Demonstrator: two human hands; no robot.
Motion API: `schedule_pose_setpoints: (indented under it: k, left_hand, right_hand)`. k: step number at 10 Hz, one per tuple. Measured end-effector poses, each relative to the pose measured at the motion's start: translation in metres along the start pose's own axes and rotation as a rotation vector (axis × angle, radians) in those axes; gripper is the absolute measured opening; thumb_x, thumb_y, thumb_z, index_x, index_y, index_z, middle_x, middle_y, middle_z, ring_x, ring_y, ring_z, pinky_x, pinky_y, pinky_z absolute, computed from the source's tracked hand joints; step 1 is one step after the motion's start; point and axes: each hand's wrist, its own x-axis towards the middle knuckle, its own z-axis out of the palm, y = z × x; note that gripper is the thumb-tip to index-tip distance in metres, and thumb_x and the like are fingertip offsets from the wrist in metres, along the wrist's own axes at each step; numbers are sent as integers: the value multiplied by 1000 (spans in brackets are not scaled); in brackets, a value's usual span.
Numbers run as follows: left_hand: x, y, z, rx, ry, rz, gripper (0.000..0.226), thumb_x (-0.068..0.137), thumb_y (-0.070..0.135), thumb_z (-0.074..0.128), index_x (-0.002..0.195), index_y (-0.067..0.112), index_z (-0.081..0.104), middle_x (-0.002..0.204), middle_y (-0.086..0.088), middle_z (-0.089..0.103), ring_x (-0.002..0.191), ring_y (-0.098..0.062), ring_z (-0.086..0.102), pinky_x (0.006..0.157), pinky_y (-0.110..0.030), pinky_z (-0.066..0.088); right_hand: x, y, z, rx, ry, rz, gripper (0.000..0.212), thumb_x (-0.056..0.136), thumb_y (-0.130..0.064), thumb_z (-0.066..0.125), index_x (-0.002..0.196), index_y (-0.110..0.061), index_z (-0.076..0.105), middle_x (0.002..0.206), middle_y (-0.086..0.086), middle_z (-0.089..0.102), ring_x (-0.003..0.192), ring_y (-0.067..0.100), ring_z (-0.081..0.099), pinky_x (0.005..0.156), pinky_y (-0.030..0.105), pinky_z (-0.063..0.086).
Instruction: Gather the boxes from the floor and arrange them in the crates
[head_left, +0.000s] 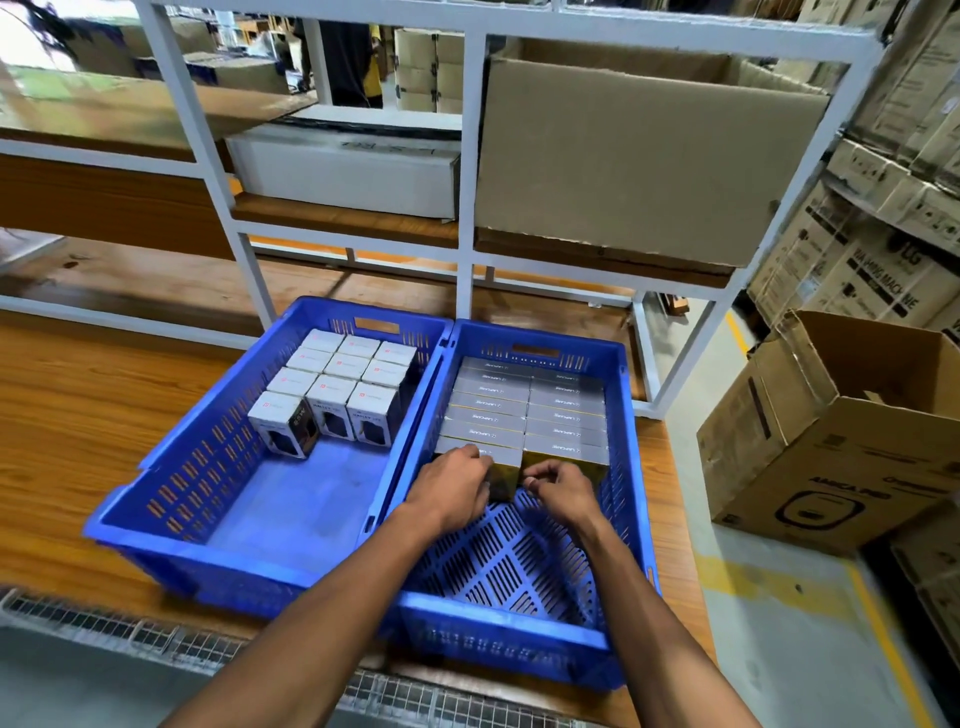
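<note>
Two blue crates stand side by side on a wooden table. The left crate (171, 483) holds several upright white boxes (332, 395) packed at its far end. The right crate (631, 467) holds two rows of flat grey boxes (524, 410) standing on edge. My left hand (452, 488) rests on the nearest grey box (506, 467) of the left row, fingers curled over its top and front. My right hand (558, 488) is beside it with curled fingers pinching at the box's right front corner. The near half of the right crate shows its slotted floor.
A white metal shelf frame (467, 171) rises behind the crates, carrying a large brown carton (634, 156) and a white carton (348, 166). An open cardboard box (852, 447) stands on the floor to the right, with stacked cartons behind it. A metal grate runs along the table's near edge.
</note>
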Motion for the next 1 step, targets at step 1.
schedule_pose_setpoints:
  k: [1]
  left_hand:
    - [-10,0,3,-49,30,16,25,100,32,53,119,20,64,114,-2,56,97,-28,64,78,-45,59]
  right_hand:
    - [-3,-3,-1,15,26,-22,9,92,-16,77,90,-25,76,88,-4,78,86,13,74,81,35,63]
